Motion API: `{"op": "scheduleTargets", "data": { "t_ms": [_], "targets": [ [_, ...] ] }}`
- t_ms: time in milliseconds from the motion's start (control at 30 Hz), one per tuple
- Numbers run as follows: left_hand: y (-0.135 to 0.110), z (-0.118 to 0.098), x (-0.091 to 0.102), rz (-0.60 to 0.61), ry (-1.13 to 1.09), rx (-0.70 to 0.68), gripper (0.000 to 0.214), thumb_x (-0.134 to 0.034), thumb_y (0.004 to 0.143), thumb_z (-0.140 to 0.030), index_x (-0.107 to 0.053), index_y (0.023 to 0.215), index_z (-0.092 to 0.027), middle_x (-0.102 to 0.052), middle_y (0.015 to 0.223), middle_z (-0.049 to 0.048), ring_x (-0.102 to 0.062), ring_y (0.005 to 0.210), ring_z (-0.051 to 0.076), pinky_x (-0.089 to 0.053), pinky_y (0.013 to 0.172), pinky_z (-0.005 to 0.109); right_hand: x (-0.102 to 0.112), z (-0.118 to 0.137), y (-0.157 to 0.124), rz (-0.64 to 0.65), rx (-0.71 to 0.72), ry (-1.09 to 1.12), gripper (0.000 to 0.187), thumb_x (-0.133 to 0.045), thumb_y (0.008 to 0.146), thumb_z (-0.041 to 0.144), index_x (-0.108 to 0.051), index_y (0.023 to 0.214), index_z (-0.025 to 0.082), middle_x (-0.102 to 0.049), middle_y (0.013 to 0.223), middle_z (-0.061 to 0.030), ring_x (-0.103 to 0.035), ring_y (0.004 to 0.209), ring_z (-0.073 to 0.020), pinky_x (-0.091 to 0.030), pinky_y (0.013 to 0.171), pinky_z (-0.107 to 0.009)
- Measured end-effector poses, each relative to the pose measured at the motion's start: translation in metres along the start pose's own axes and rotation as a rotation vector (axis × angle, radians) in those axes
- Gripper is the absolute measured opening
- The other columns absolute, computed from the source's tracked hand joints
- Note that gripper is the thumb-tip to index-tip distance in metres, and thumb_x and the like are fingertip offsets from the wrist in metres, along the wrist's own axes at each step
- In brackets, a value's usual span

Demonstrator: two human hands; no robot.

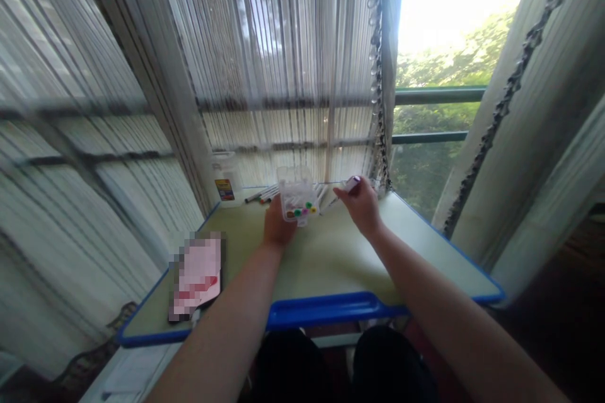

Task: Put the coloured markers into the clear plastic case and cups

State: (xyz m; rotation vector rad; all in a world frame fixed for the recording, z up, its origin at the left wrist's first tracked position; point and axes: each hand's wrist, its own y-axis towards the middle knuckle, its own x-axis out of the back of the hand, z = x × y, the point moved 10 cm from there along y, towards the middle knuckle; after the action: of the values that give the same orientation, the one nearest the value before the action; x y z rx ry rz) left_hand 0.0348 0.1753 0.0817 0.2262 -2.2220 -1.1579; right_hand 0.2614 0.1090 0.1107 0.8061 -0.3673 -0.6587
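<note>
My left hand (278,226) is closed around the side of a clear plastic box (293,185), which it holds tilted up over the far part of the table. Inside the box, several markers show coloured ends (305,209) in green, yellow, pink and brown. To the right of the box, my right hand (365,206) grips a white marker with a purple end (352,183). Loose markers (261,193) lie on the table behind and left of the box, and a few more white ones (321,192) lie between the box and my right hand.
A clear plastic container with a label (227,181) stands at the table's back left corner. A pixelated pink and dark flat item (198,274) lies at the left. The table (326,264) has a blue edge with a tray groove (326,309). Sheer curtains (283,75) hang behind.
</note>
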Motion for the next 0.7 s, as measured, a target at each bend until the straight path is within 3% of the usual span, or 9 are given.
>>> {"op": "scheduleTargets", "data": {
  "t_ms": [167,400,567,700],
  "targets": [
    [0.0,-0.001,-0.001,-0.002,0.027,-0.017,0.025,-0.057,0.075,-0.023,-0.055,0.099,-0.017,-0.065,0.097,0.0093,-0.063,0.093,0.022,-0.051,0.082,0.032,-0.003,-0.03,0.002,-0.037,-0.266,0.446,0.047,-0.074,0.06,0.043,-0.042,0.087,0.023,-0.056,0.061,0.0082,-0.051,0.047,-0.0096,-0.041,0.046,-0.023],
    [0.0,-0.004,-0.001,0.02,0.054,-0.008,0.025,-0.054,0.077,-0.019,-0.056,0.102,-0.018,-0.064,0.101,0.0092,-0.061,0.097,0.022,-0.05,0.084,0.032,-0.003,-0.05,-0.001,-0.104,-0.444,0.559,0.056,-0.075,0.058,0.042,-0.04,0.097,0.024,-0.051,0.06,0.0112,-0.052,0.046,-0.0081,-0.042,0.044,-0.02],
    [0.0,0.001,-0.001,0.015,0.053,0.029,0.024,-0.054,0.077,-0.017,-0.056,0.101,-0.017,-0.064,0.102,0.01,-0.061,0.098,0.023,-0.05,0.087,0.034,-0.009,-0.066,-0.004,-0.112,-0.556,0.655,0.042,-0.072,0.06,0.039,-0.045,0.09,0.023,-0.053,0.064,0.0077,-0.055,0.049,-0.0086,-0.046,0.046,-0.022],
    [-0.001,0.001,0.0,0.006,0.028,0.042,0.026,-0.055,0.077,-0.02,-0.055,0.104,-0.019,-0.064,0.103,0.0096,-0.061,0.098,0.023,-0.05,0.085,0.034,-0.01,-0.061,-0.001,-0.063,-0.522,0.631,0.029,-0.071,0.059,0.033,-0.055,0.079,0.02,-0.054,0.06,0.0058,-0.054,0.052,-0.0088,-0.047,0.049,-0.022]
  ]
}}
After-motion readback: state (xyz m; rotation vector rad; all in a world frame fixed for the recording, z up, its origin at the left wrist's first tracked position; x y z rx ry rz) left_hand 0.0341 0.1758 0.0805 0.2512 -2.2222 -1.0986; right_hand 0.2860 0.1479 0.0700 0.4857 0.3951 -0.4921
